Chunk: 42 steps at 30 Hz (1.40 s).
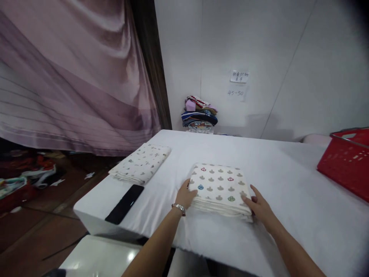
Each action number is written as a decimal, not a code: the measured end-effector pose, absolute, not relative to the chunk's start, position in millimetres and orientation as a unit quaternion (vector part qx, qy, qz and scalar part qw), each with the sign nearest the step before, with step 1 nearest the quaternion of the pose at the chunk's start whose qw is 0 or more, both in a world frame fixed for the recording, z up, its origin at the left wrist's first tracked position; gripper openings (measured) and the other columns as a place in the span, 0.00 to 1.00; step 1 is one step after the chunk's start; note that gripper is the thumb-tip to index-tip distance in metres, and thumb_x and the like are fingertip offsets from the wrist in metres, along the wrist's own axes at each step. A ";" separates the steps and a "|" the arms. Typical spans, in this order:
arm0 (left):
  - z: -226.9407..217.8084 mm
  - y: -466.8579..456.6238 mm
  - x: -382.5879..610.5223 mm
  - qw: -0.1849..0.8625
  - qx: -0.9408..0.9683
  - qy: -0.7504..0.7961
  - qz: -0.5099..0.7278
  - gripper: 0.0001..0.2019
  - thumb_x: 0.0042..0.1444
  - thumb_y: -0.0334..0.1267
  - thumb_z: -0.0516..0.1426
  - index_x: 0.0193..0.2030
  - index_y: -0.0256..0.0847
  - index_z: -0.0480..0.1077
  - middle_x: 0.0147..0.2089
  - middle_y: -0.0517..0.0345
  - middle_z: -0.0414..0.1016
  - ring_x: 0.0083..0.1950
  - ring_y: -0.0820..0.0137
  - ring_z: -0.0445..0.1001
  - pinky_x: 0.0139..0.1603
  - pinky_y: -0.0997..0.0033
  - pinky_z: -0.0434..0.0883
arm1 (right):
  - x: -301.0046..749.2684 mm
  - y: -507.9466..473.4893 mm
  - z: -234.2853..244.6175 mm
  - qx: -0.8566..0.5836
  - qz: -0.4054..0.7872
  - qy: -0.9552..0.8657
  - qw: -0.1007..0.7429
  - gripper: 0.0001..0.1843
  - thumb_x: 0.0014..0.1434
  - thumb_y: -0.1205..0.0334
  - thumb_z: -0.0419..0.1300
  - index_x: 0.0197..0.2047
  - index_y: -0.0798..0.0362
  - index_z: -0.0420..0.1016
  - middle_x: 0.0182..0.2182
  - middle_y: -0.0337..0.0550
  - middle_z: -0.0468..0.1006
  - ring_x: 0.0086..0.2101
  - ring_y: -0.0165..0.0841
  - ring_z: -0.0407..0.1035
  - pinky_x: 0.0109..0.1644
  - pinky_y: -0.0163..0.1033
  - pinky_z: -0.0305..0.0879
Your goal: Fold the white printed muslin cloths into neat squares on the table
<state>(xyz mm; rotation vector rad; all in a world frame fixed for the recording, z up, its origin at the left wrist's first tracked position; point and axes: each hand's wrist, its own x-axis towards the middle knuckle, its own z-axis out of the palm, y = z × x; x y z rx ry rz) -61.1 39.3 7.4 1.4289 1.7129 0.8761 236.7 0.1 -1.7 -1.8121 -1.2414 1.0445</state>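
Left hand [184, 197]: fingers loosely bent and laid against the left side of the folded printed cloth [219, 186], thumb at its top edge. They were not closed round anything. Whether the fingertips were tucked under the bottom layer could not be told. A bracelet [179, 208] sat on that wrist.

Right hand [260, 207]: fingers spread and nearly flat, touching the cloth's near right corner, with nothing gripped.

The cloth lay flat between the two sets of fingers on the white tabletop [288, 181], squared up in several layers.

Assessment: the cloth appeared light, soft and limp, and not fragile. The stacked layers would likely slide and sag open if raised by one edge or by the top layer alone. The soundest hold is judged to be at both sides, fingers under the lowest layer and thumbs on top.

Beyond the left fingers lay a dark phone [124, 204], close by, and further out a second folded cloth [141, 163]. Well beyond the right fingers stood a red basket [346, 165]. Far ahead of both hands, against the wall, was a pile of fabrics [198, 113], with a paper note [239, 76] above it.
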 end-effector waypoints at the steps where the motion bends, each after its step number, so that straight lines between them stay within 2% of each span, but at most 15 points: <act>1: 6.6 40.5 -61.0 0.361 0.557 0.669 0.334 0.24 0.45 0.32 0.57 0.52 0.39 0.63 0.48 0.53 0.72 0.46 0.65 0.70 0.49 0.67 0.65 | 237.2 -0.3 -3.8 -0.703 0.392 -0.487 0.339 0.44 0.50 0.42 0.56 0.65 0.50 0.46 0.29 0.38 0.71 0.29 0.34 0.69 0.34 0.37 0.64; 4: 0.5 39.7 -62.0 0.355 0.557 0.676 0.327 0.23 0.45 0.35 0.58 0.50 0.39 0.64 0.47 0.52 0.72 0.47 0.65 0.70 0.49 0.66 0.65 | 240.9 -4.5 -9.8 -0.717 0.351 -0.514 0.315 0.42 0.50 0.42 0.56 0.63 0.51 0.50 0.34 0.42 0.73 0.30 0.35 0.69 0.36 0.39 0.66; 7: -6.3 29.2 -64.1 0.315 0.561 0.667 0.375 0.23 0.49 0.42 0.57 0.52 0.38 0.63 0.50 0.49 0.69 0.49 0.64 0.69 0.50 0.64 0.66 | 246.2 -15.0 -14.3 -0.713 0.285 -0.532 0.356 0.36 0.52 0.43 0.53 0.60 0.51 0.56 0.44 0.46 0.71 0.34 0.35 0.69 0.36 0.38 0.67; 10: -7.6 13.6 -66.8 0.248 0.596 0.644 0.411 0.24 0.51 0.45 0.55 0.54 0.39 0.62 0.54 0.48 0.64 0.51 0.64 0.67 0.51 0.61 0.66 | 251.0 -28.2 -20.6 -0.683 0.239 -0.570 0.389 0.27 0.54 0.45 0.51 0.53 0.50 0.64 0.44 0.44 0.71 0.34 0.33 0.69 0.33 0.35 0.69; 13: -4.0 0.8 -70.6 0.205 0.667 0.596 0.397 0.24 0.49 0.42 0.57 0.54 0.44 0.63 0.57 0.51 0.61 0.57 0.63 0.61 0.58 0.59 0.62 | 254.3 -38.1 -30.8 -0.636 0.225 -0.631 0.383 0.21 0.55 0.47 0.53 0.48 0.48 0.68 0.44 0.43 0.71 0.33 0.32 0.69 0.31 0.32 0.69; 17: 0.1 -6.8 -77.5 0.215 0.726 0.560 0.337 0.23 0.42 0.33 0.61 0.49 0.45 0.68 0.59 0.51 0.59 0.59 0.61 0.59 0.60 0.58 0.60 | 259.0 -43.9 -44.5 -0.607 0.183 -0.671 0.383 0.20 0.55 0.49 0.54 0.49 0.47 0.68 0.51 0.43 0.66 0.40 0.34 0.69 0.32 0.30 0.70; 20: -0.2 -6.3 -82.3 0.231 0.737 0.551 0.318 0.24 0.41 0.26 0.57 0.48 0.45 0.69 0.61 0.52 0.57 0.60 0.62 0.58 0.61 0.58 0.60 | 262.7 -44.7 -48.3 -0.591 0.142 -0.700 0.374 0.21 0.54 0.49 0.54 0.51 0.44 0.68 0.56 0.42 0.63 0.41 0.35 0.70 0.31 0.30 0.71; 22: -1.9 -4.0 -84.6 0.231 0.737 0.547 0.322 0.24 0.42 0.24 0.54 0.48 0.45 0.69 0.61 0.52 0.56 0.60 0.63 0.59 0.60 0.58 0.60 | 263.5 -44.5 -46.1 -0.566 0.130 -0.732 0.356 0.21 0.55 0.50 0.54 0.52 0.44 0.68 0.57 0.41 0.62 0.42 0.35 0.69 0.32 0.30 0.71; 26: -6.2 0.7 -86.4 0.213 0.732 0.549 0.342 0.18 0.47 0.26 0.53 0.46 0.44 0.69 0.59 0.53 0.60 0.55 0.66 0.65 0.57 0.60 0.65 | 260.2 -44.3 -33.2 -0.559 0.120 -0.764 0.299 0.21 0.58 0.55 0.51 0.55 0.42 0.64 0.59 0.40 0.59 0.48 0.36 0.66 0.35 0.30 0.71; 31: -9.1 -0.1 -87.4 0.213 0.720 0.556 0.355 0.13 0.51 0.31 0.54 0.44 0.44 0.70 0.57 0.54 0.61 0.49 0.69 0.69 0.47 0.66 0.72 | 256.3 -45.8 -21.5 -0.551 0.096 -0.788 0.257 0.22 0.59 0.59 0.49 0.57 0.42 0.62 0.60 0.38 0.57 0.52 0.35 0.63 0.39 0.31 0.71; 37: -7.6 -4.2 -88.0 0.221 0.717 0.560 0.352 0.13 0.51 0.30 0.51 0.43 0.43 0.70 0.55 0.54 0.63 0.44 0.71 0.70 0.43 0.69 0.73 | 256.4 -49.2 -24.7 -0.566 0.071 -0.788 0.234 0.20 0.61 0.57 0.47 0.57 0.42 0.62 0.60 0.38 0.57 0.54 0.35 0.61 0.52 0.39 0.66; 42: -3.1 -7.5 -87.2 0.242 0.691 0.581 0.355 0.15 0.48 0.28 0.50 0.42 0.42 0.70 0.55 0.54 0.63 0.42 0.71 0.70 0.39 0.70 0.74 | 256.4 -52.3 -20.6 -0.568 0.064 -0.786 0.235 0.19 0.61 0.58 0.47 0.56 0.43 0.63 0.59 0.39 0.59 0.52 0.36 0.62 0.50 0.42 0.67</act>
